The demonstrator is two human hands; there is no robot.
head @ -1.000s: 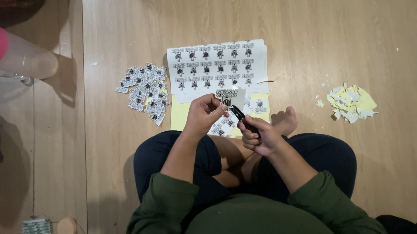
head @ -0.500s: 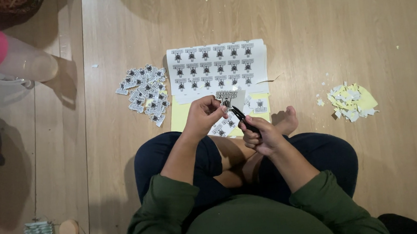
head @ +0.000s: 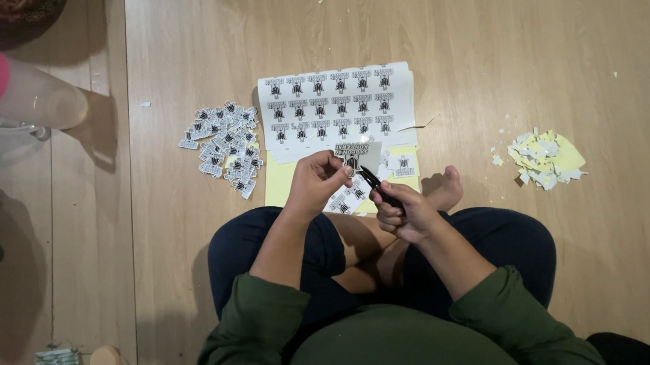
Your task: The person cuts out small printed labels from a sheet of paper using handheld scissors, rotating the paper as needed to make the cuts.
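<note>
Black scissors were gripped in the right hand, blades pointed up at a small printed sticker that was pinched between the fingers of the left hand. Both hands were held above the crossed legs, over a yellow backing sheet on the wooden floor. A sheet of uncut stickers was spread just beyond, cut stickers were heaped to its left, and paper scraps were piled well apart on the right.
</note>
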